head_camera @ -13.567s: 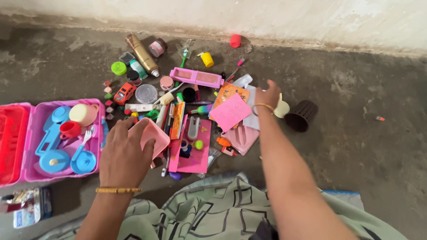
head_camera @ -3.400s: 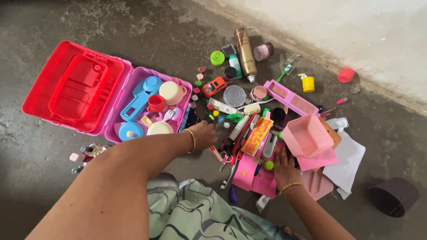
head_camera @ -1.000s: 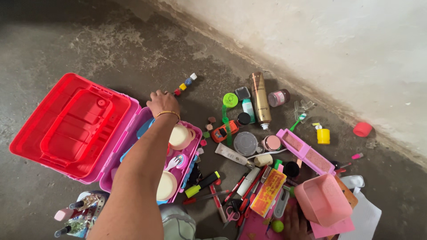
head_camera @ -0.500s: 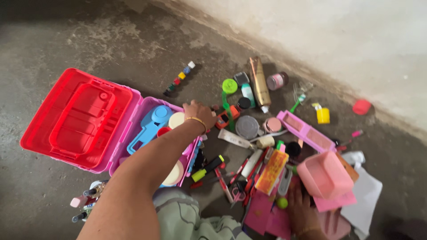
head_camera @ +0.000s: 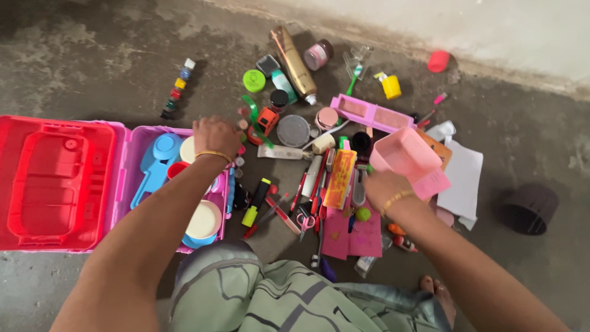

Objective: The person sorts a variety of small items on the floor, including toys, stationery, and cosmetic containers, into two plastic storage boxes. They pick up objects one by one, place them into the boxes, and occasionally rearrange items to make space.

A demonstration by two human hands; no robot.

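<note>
Beside the pink case [head_camera: 126, 161] on stained concrete floor [head_camera: 92, 55], left hand [head_camera: 216, 135] is curling loosely, right hand [head_camera: 382, 186] gripping a pink basket [head_camera: 404, 153].

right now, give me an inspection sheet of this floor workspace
surface: bare grey concrete floor, stained, meeting a pale wall at the top.
job's things: open pink case with red lid lying flat, holding blue and cream toy dishes; pink basket, tilted.
clutter: row of small paint pots, gold spray bottle, orange toy car, yellow highlighter, pens, scissors, pink papers, white paper.
hands: left hand over the case's edge among small caps; right hand against the pink basket, grip unclear.
cables: nothing seen.
surroundings: dark ribbed cup lying apart, red cap by the wall.
</note>
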